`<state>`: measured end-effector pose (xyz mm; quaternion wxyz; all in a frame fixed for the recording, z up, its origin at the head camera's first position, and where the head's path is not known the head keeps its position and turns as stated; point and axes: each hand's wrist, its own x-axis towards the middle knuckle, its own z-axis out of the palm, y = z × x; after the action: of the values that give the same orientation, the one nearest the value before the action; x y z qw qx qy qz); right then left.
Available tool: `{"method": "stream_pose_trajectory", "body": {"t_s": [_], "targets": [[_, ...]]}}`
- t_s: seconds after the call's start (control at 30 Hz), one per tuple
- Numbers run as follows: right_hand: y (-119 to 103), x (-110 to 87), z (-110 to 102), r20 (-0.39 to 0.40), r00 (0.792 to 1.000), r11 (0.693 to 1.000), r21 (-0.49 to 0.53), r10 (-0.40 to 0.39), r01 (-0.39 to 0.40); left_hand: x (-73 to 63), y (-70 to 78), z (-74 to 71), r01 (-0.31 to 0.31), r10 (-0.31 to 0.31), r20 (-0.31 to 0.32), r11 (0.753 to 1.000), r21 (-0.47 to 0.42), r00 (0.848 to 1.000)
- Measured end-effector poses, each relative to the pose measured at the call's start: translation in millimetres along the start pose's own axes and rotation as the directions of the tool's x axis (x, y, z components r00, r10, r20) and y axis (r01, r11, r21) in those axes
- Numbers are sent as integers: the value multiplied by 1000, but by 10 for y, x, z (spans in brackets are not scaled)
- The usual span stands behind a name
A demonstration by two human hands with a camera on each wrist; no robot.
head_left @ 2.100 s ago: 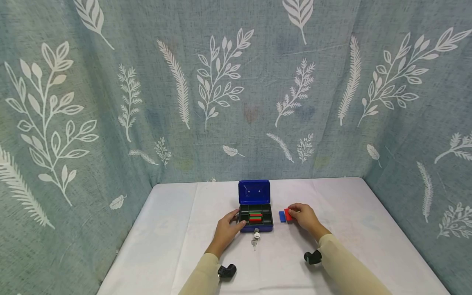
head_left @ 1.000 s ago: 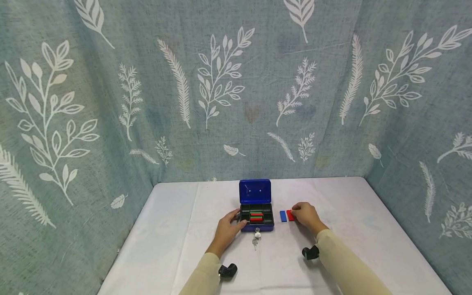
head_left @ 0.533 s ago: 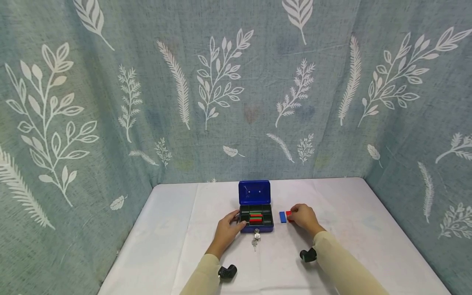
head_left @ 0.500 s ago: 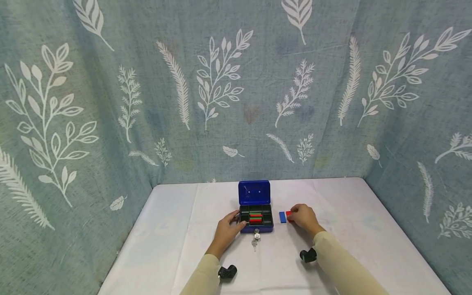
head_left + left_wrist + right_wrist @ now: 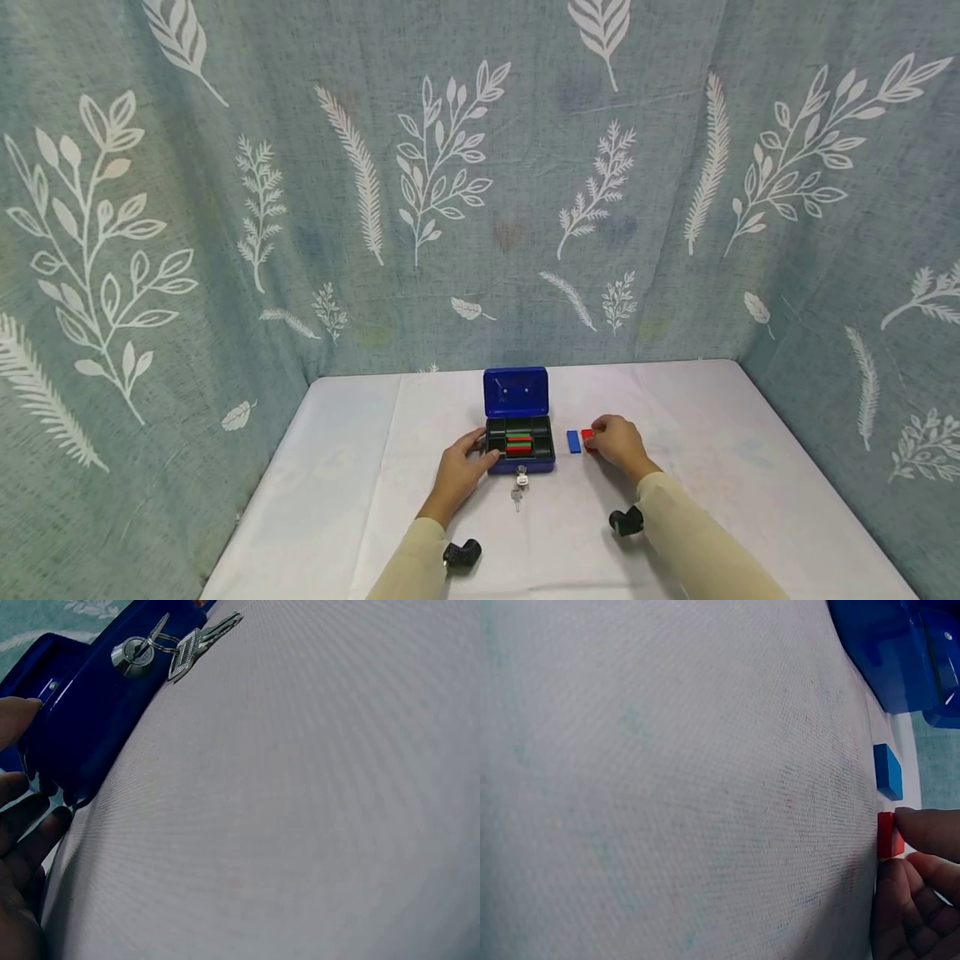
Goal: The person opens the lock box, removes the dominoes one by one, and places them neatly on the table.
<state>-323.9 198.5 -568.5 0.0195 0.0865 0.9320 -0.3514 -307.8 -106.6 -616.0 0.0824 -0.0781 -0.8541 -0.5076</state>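
Observation:
A blue cash box (image 5: pixel 517 467) stands on the table with its lid (image 5: pixel 516 392) raised. My left hand (image 5: pixel 454 475) holds the box's left side, thumb at the top edge and fingers along the outer wall, as the left wrist view shows. Red and green blocks (image 5: pixel 519 442) lie in the middle of the box's black tray (image 5: pixel 542 426). To the right of the box, my right hand (image 5: pixel 619 440) pinches a red block (image 5: pixel 886 835) low at the tablecloth, thumb on one side and fingers on the other. A blue block (image 5: pixel 573 442) lies flat between the red block and the box.
A key sits in the lock (image 5: pixel 133 656) at the box's front, with more keys (image 5: pixel 516 495) hanging from its ring. The table has a white cloth (image 5: pixel 360 500). A leaf-patterned curtain (image 5: pixel 517 275) encloses the back and sides. Black wrist cameras (image 5: pixel 462 553) hang by both sleeves.
The right hand has shifted the red block slightly right, away from the blue one, and it now lies lower at the cloth. The left hand and box have stayed in place.

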Motion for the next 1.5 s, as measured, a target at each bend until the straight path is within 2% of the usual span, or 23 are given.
{"method": "stream_pose_trajectory", "body": {"t_s": [0.37, 0.87, 1.07, 1.5], "targets": [[17, 1, 13, -3, 1000, 1000, -10, -23, 23, 2, -38, 3, -14, 14, 0, 1000, -22, 1000], [24, 17, 44, 5, 999, 999, -19, -39, 39, -12, 1, -17, -14, 14, 4, 1000, -25, 1000], [27, 16, 57, -2, 1000, 1000, -6, -31, 31, -18, 34, -36, -16, 16, 2, 999, -28, 1000], [23, -37, 22, -21, 1000, 999, 51, -16, 17, -13, -6, -8, 5, -5, 4, 999, -33, 1000]]}}
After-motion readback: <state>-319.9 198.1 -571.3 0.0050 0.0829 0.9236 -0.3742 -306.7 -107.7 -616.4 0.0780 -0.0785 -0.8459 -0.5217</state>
